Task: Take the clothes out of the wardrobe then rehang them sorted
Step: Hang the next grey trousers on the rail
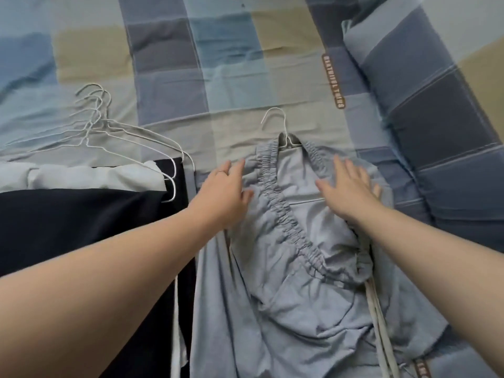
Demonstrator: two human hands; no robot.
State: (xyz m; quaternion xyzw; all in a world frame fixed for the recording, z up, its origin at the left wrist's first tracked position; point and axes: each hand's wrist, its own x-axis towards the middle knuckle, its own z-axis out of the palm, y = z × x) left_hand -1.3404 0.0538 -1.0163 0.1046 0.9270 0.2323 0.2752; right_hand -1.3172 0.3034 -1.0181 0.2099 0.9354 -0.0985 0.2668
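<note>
The left grip (227, 192) lies open, its fingers straight and slightly fanned, and rests on the left edge of the pale grey-blue cotton trousers with a gathered elastic waistband (286, 241); a thin ring (221, 172) sits on one finger. The right grip (346, 186) is also spread flat, palm down, pressing on the upper right part of the same trousers, so neither grip pinches or curls round anything. The trousers lie crumpled on the bed, spread over the checked blue, beige and grey bedsheet (218, 50), with the waistband running diagonally between the two grips. A white wire hanger (275, 121) is threaded into the trousers' top end, and its hook pokes out onto the sheet just beyond the fabric. Two pale drawstring cords (379, 309) trail from the waistband down the right side of the trousers. To the left, touching the trousers' edge, lies a black garment (81, 219) with a folded white garment (81, 175) just above it. A loose heap of empty white wire hangers (109, 126) rests on the sheet beyond these, its lower ends overlapping the white and black cloth. On the right, a pillow in matching checked fabric (422, 105) lies along the bed, and a brown lettered label (334, 80) shows on the sheet beside it.
</note>
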